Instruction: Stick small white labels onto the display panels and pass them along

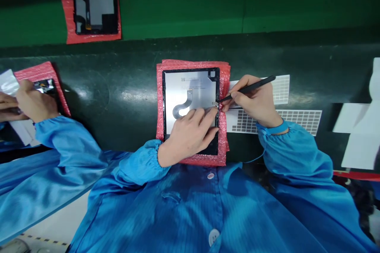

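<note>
A tablet screen assembly (202,87) lies back side up, with a silvery back, a black frame and a curved grey flex cable (180,108). Beneath it is pink bubble wrap (193,64). My left hand (190,138) rests across the lower part of the assembly, fingers stretched toward its right edge and thumb apart. Black tweezers (252,87) are pinched in my right hand (257,101), their tip at the right edge of the frame. A small pale piece (214,103) lies by that tip; its kind is unclear. My left hand hides the assembly's lower part.
Label sheets (305,120) with grey rectangles lie under and beside my right hand. White sheets (356,134) are farther right. Another screen assembly (97,4) lies on pink wrap at the upper left. At far left, a co-worker's hands (35,101) handle a dark device on pink wrap.
</note>
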Demonstrator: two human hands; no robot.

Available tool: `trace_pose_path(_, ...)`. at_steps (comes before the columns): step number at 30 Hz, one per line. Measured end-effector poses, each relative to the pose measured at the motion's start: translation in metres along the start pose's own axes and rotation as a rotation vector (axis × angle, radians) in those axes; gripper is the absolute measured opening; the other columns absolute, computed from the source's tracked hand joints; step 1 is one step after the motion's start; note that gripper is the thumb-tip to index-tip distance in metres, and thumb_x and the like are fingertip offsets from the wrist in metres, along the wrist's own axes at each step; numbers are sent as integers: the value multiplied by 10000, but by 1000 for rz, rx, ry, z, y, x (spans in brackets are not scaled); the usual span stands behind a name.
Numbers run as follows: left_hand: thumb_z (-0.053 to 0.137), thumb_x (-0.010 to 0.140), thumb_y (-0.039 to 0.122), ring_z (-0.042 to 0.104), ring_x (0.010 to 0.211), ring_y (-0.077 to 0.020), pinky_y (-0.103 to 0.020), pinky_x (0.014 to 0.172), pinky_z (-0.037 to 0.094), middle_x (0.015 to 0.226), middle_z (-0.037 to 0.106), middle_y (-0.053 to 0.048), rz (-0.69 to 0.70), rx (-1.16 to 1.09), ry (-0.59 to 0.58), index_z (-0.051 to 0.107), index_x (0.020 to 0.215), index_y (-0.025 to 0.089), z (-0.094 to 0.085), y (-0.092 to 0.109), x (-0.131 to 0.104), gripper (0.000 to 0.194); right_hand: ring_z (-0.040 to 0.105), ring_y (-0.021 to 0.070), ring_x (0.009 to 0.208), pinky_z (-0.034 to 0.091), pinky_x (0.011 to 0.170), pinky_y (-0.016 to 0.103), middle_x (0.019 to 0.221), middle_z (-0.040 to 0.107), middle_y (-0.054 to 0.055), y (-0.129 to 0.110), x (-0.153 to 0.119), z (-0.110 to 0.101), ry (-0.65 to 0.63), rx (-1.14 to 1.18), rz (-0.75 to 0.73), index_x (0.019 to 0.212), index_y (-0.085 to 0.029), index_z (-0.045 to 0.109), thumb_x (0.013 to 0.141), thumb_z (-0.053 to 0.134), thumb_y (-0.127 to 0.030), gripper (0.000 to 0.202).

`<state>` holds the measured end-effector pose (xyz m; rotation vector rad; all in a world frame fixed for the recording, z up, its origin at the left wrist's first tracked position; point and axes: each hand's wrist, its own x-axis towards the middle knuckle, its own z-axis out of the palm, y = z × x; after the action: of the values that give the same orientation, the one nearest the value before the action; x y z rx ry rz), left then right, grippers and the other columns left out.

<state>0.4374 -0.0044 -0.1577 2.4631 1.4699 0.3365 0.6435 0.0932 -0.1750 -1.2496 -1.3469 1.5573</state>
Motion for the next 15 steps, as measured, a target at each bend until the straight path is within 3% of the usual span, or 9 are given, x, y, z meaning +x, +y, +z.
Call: trace_pose_path(15,492,1060,431,675,930,-249,-350,629,488,1071,683,-100,-14,-7,2,528,1453,142,0,0,2,489,761,262,612,655,552,417,627,693,19,2,1,0,-13,14,2,745,-255,633,748,888,-439,314)
